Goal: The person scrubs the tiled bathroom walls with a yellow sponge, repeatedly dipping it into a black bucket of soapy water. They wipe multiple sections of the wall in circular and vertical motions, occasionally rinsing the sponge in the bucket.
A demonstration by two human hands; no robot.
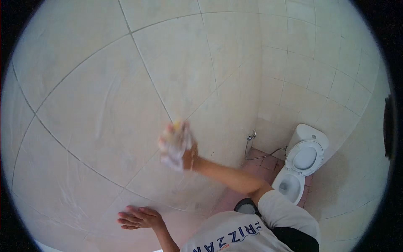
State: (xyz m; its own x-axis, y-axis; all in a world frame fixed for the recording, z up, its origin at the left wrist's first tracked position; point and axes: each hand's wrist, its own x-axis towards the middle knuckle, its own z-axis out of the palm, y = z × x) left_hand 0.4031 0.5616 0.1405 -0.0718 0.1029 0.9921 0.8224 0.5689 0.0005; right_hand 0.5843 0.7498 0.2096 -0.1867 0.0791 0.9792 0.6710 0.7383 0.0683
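Note:
My right hand [185,135], blurred by motion, is closed around a white cloth [173,156] against the tiled wall [104,104], close to where grout lines cross. A small yellow patch shows at its fingertips; what it belongs to is too blurred to tell. Lower down, my left hand [138,218] holds nothing, its fingers stretched out and slightly apart. It lies at the wall surface, palm turned towards the tiles, though firm contact cannot be made out. Pale, whitish streaks run over the tiles to the left of both hands.
A white toilet [288,186] with its lid raised stands to the right. A bidet sprayer [252,135] with a metal hose [261,156] is mounted near the wall corner. Reddish floor tiles [263,170] lie below. A dark object [388,127] shows at the far right.

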